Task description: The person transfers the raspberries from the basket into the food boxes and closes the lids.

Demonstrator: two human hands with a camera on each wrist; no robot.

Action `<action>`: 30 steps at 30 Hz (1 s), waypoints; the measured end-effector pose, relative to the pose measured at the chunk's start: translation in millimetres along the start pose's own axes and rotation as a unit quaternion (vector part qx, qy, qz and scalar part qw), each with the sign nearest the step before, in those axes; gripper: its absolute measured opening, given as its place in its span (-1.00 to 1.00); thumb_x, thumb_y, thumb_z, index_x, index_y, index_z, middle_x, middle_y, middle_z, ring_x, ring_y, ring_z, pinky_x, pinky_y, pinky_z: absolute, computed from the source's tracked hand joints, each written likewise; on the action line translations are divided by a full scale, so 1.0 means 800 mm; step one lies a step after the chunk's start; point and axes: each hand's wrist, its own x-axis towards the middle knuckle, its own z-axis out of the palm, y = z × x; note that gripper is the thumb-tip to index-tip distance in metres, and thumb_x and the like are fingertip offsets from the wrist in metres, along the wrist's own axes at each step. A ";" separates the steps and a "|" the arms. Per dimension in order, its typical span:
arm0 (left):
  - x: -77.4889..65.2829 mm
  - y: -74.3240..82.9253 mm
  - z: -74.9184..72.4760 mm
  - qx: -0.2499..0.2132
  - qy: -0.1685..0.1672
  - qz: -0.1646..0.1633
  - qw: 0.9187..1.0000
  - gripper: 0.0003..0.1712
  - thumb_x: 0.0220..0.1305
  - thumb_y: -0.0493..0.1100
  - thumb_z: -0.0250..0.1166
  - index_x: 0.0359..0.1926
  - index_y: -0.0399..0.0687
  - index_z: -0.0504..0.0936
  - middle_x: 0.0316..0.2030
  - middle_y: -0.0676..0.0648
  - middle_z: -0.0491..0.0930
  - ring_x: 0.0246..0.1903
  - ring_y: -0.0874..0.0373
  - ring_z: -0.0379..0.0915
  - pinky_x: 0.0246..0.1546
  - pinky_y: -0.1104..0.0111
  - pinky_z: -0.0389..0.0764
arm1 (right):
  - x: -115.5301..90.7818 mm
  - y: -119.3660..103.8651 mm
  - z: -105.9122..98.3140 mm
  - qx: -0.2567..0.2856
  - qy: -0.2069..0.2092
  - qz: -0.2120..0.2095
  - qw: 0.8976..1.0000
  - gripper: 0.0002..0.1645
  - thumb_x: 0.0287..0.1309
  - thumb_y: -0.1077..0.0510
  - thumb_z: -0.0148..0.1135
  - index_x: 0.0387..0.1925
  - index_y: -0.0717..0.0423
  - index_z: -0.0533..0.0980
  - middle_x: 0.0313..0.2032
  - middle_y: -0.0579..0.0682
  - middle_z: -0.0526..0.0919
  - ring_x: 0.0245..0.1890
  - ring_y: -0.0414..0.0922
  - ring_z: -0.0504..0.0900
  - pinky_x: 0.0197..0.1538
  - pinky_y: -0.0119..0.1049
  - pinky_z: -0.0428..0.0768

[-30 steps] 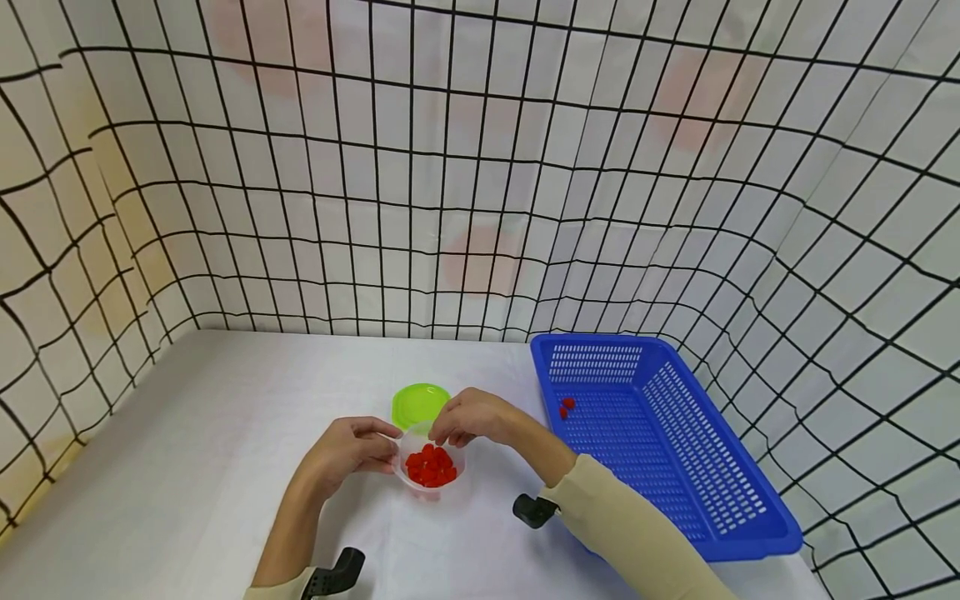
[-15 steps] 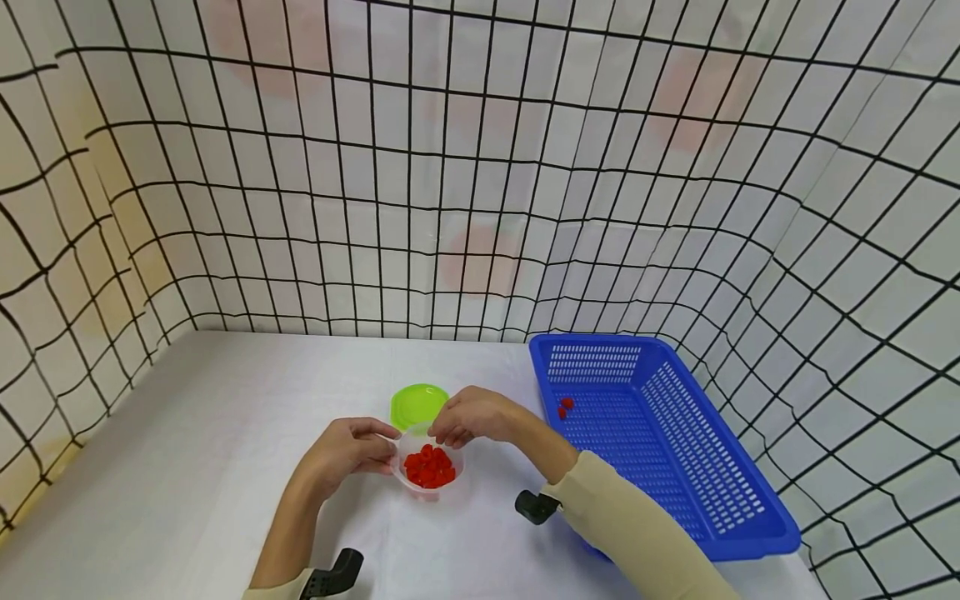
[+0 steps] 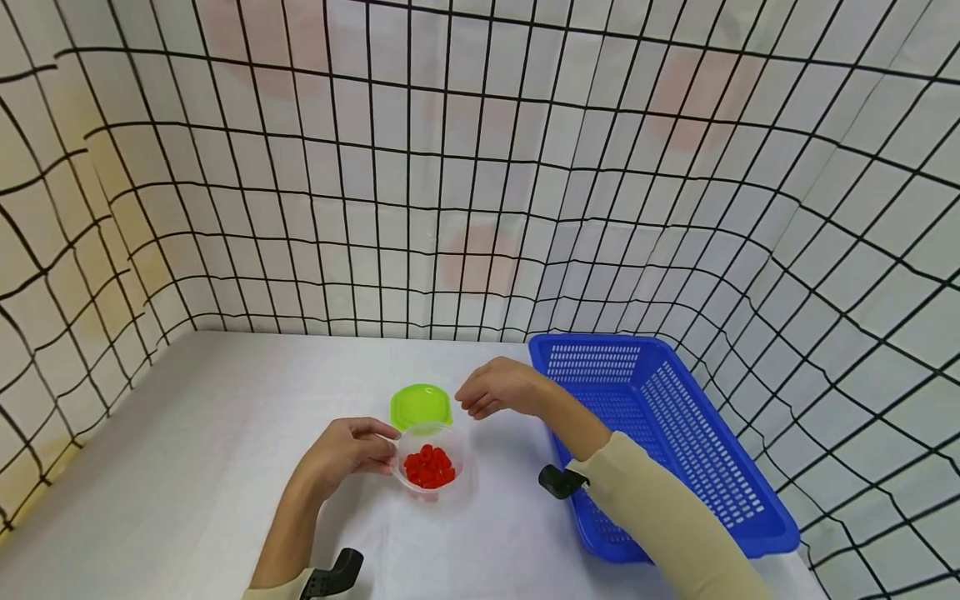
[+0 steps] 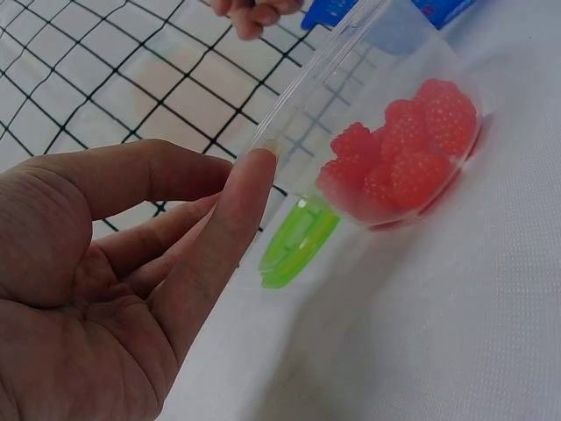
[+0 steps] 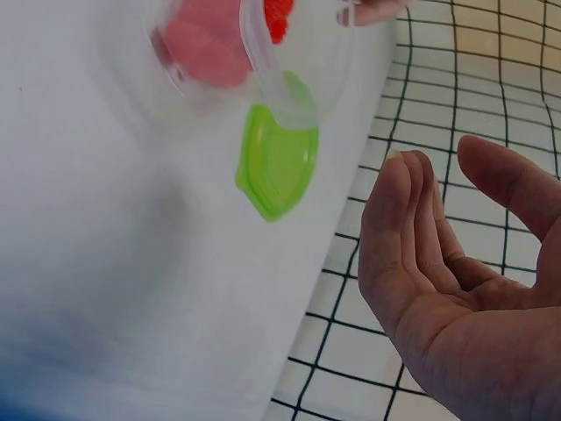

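Note:
A clear plastic container (image 3: 454, 438) stands on the white table, with several red raspberries (image 4: 403, 158) lying in it. My left hand (image 3: 348, 454) holds the container by its left side, fingertips at the rim. Just behind the container lies a bright green lid (image 3: 420, 406). My right hand (image 3: 501, 387) is in the air to the right of the lid, thumb spread away from loosely bent fingers and nothing between them, as the right wrist view shows.
A blue plastic basket (image 3: 731, 442) stands on the right, partly covered by the right forearm; a bit of red shows in it in the left wrist view. Black wire mesh (image 3: 375, 208) before white cloth encloses the table's back and sides.
My right hand has lifted out of the container and moved right and back towards the basket. It now hides the raspberries seen earlier in the basket. The left hand has kept its place.

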 end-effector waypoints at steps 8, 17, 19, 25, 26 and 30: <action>-0.001 0.000 0.000 0.008 0.007 -0.006 1.000 -0.64 0.26 -0.31 0.31 0.04 -0.47 0.62 -0.38 -0.11 0.68 -0.47 0.11 0.66 -0.28 0.32 0.78 | -0.015 0.000 -0.049 0.047 0.035 -0.011 0.998 -0.69 0.25 0.23 0.32 -0.06 0.39 0.63 -0.23 0.13 0.69 -0.30 -0.07 0.73 -0.05 -0.22 0.76; -0.001 0.000 0.000 0.004 0.006 -0.005 1.000 -0.64 0.25 -0.33 0.31 0.03 -0.48 0.62 -0.40 -0.10 0.68 -0.48 0.12 0.65 -0.29 0.33 0.77 | -0.027 0.024 -0.111 0.080 0.078 0.017 0.994 -0.55 0.30 0.21 0.31 0.10 0.46 0.52 -0.10 0.19 0.67 -0.21 -0.07 0.71 -0.03 -0.24 0.74; -0.001 0.000 -0.001 0.002 0.005 -0.004 1.000 -0.64 0.25 -0.33 0.31 0.03 -0.48 0.62 -0.40 -0.09 0.68 -0.48 0.12 0.65 -0.29 0.33 0.78 | -0.028 0.034 -0.121 0.079 0.088 0.022 0.993 -0.51 0.31 0.21 0.30 0.14 0.47 0.48 -0.03 0.22 0.65 -0.17 -0.06 0.71 -0.02 -0.24 0.74; -0.001 0.000 0.000 0.004 0.008 -0.003 1.000 -0.64 0.26 -0.32 0.31 0.03 -0.47 0.62 -0.40 -0.10 0.68 -0.47 0.11 0.65 -0.28 0.31 0.78 | -0.028 0.071 -0.145 0.077 0.125 0.036 0.988 -0.50 0.36 0.20 0.25 0.19 0.48 0.46 0.02 0.26 0.64 -0.13 -0.04 0.71 0.01 -0.24 0.73; -0.001 0.000 0.000 0.004 0.008 -0.004 1.000 -0.64 0.26 -0.31 0.31 0.03 -0.47 0.62 -0.40 -0.10 0.68 -0.47 0.11 0.65 -0.28 0.31 0.78 | -0.028 0.078 -0.147 0.077 0.133 0.042 0.987 -0.51 0.37 0.19 0.25 0.18 0.48 0.47 0.02 0.27 0.65 -0.13 -0.02 0.72 0.02 -0.22 0.73; 0.000 -0.001 0.000 0.003 0.007 -0.004 1.000 -0.64 0.27 -0.30 0.31 0.04 -0.47 0.61 -0.39 -0.10 0.68 -0.47 0.11 0.66 -0.28 0.31 0.78 | -0.029 0.104 -0.153 0.069 0.145 0.070 0.984 -0.50 0.39 0.15 0.23 0.19 0.45 0.47 0.08 0.31 0.63 -0.03 0.06 0.71 0.09 -0.17 0.72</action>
